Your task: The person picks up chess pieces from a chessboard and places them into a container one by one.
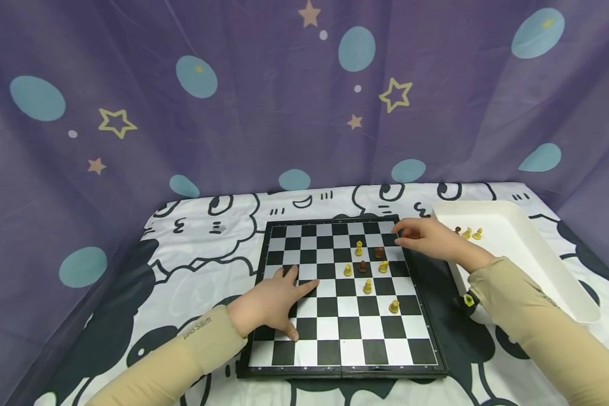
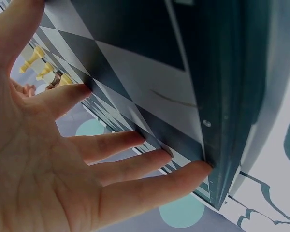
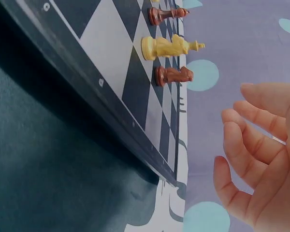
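Black and white squares make up the board [image 1: 352, 352] under my hands, flat on a patterned cloth [image 1: 198, 242]. My left hand [image 1: 273, 299] lies by the left edge, fingers straight and spread wide, their tips at the surface, holding nothing. My right hand [image 1: 428, 238] reaches over the right edge near the far right corner; its fingers are loosely bent, with a visible gap between them and the thumb and nothing showing in it. The right wrist view has these fingers clear of the board.

For me it all hangs on one relation: the nearest brown piece [image 1: 379, 252] is just beside the right fingertips, to their left and a little toward the near edge. It stands upright, so its long axis rises straight from its square, and I judge the right hand much the nearer. A yellow piece [image 1: 383, 267] is close by on its near side, leaving little room there. Other pieces [image 1: 367, 286] stand further left and nearer. Beyond the right edge, the white tray [image 1: 533, 256] holds several small pieces [image 1: 467, 233] toward its far left corner.
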The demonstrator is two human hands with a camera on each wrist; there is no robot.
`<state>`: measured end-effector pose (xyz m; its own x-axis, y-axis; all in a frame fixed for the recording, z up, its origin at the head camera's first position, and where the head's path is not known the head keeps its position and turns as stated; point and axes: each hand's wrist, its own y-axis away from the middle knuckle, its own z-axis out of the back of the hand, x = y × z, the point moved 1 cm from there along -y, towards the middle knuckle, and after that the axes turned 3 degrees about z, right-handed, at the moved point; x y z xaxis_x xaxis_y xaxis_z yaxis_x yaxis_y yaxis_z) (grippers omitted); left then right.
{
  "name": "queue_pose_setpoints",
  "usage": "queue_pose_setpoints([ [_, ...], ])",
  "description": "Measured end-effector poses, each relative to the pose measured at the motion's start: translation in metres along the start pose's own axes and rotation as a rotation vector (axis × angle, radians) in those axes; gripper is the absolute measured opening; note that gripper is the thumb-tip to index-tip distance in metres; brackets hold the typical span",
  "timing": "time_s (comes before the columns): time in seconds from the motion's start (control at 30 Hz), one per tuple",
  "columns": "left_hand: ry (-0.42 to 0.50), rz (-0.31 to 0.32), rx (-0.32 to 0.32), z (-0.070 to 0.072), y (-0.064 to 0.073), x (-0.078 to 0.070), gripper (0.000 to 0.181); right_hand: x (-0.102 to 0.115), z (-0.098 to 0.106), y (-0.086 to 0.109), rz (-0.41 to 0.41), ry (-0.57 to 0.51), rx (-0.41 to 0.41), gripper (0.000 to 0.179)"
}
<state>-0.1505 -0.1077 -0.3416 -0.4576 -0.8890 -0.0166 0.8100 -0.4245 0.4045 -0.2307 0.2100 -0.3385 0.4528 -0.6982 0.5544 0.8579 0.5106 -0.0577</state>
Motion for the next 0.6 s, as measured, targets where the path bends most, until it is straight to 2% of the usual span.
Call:
queue_pose_setpoints([
  [0.2,-0.019,0.005,0.0,0.001,-0.001,0.0,0.106,0.003,-0.004,-0.004,0.032,0.001,0.01,0.026],
  [0.6,-0.004,0.004,0.0,-0.001,-0.002,0.001,0.106,0.002,-0.015,-0.009,0.012,0.013,0.063,0.027],
])
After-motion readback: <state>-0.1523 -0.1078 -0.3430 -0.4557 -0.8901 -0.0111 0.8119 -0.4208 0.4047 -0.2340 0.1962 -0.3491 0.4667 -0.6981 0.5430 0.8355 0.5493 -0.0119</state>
